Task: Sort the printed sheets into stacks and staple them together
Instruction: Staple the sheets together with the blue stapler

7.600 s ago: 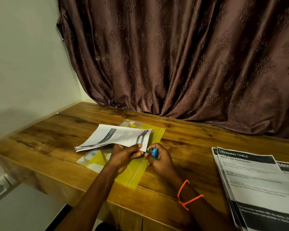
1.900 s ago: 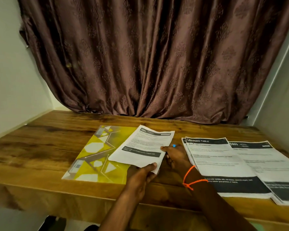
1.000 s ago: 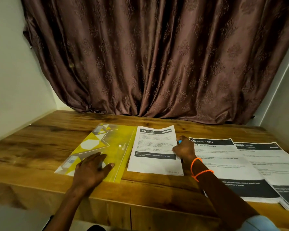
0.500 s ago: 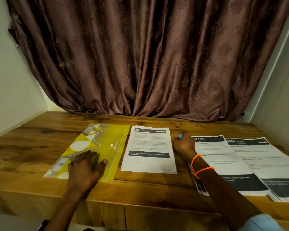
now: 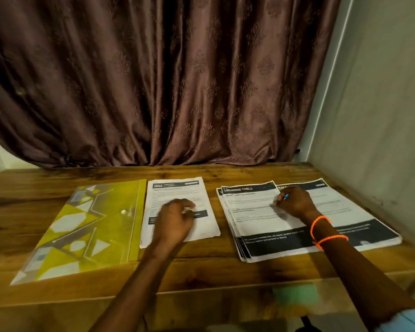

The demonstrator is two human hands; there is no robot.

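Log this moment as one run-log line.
left hand on 2652 sheet | right hand gripping blue stapler over DRESSING TABLE stack

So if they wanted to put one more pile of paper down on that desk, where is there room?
Bare wood shows left of the yellow folder, in the strip along the curtain, and along the near table edge. A narrow gap runs between the 2652 sheet and the DRESSING TABLE stack. The right side is crowded with overlapping stacks.
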